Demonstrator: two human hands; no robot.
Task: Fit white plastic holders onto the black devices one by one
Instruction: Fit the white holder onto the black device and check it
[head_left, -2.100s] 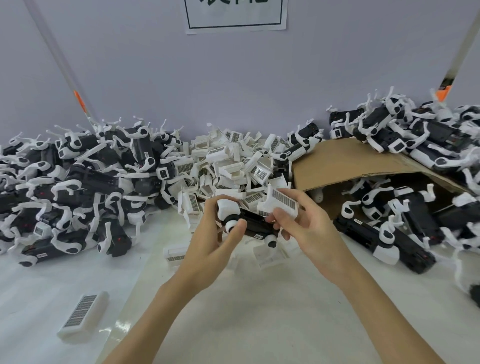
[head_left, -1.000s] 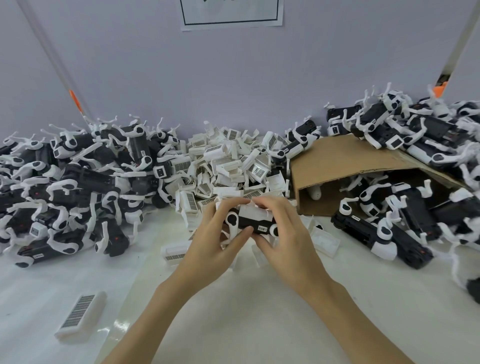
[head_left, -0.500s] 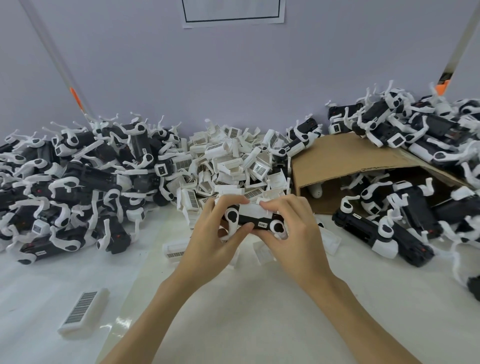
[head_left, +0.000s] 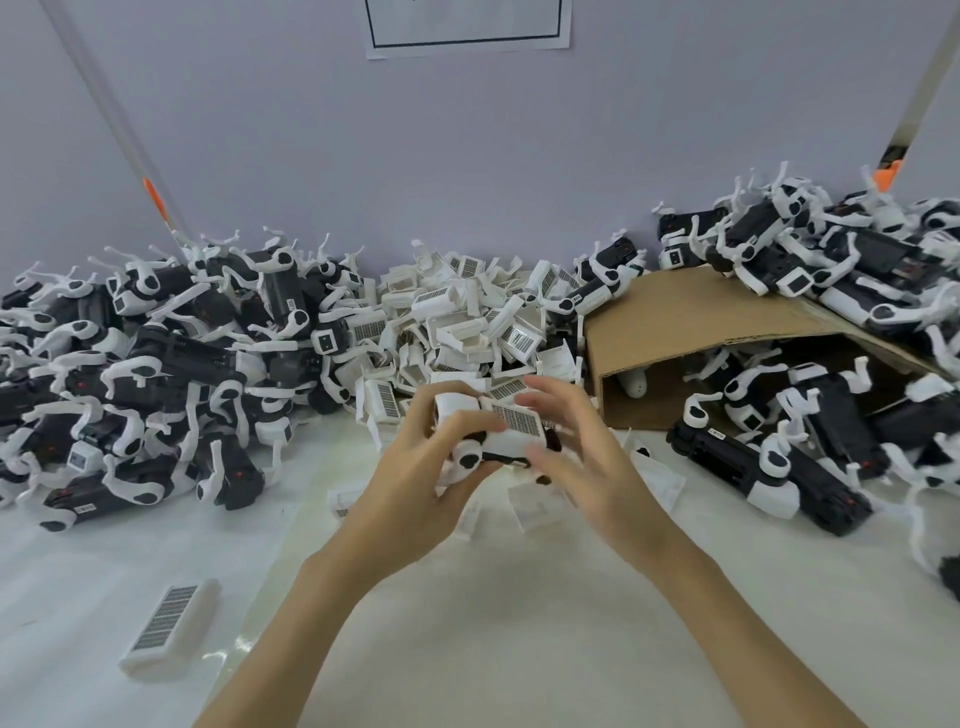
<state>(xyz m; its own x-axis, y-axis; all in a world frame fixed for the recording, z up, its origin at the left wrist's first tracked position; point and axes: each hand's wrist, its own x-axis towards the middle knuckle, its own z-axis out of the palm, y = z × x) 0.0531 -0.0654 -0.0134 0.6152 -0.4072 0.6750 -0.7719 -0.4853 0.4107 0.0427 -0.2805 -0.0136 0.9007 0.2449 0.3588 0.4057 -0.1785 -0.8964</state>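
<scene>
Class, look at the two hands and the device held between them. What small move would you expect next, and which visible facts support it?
Probably set it aside with the fitted ones. The left hand grips the black device, the white holder already sits across it, and the right hand has its fingers spread open, apparently gripping nothing.

No wording can be read anywhere. The paper sign (head_left: 467, 23) on the wall is cut off by the frame edge. Barcode labels sit on the white holders (head_left: 470, 322), the loose holder (head_left: 169, 631) on the bench (head_left: 493, 623), and the held holder (head_left: 517, 423), all too small to read.
</scene>
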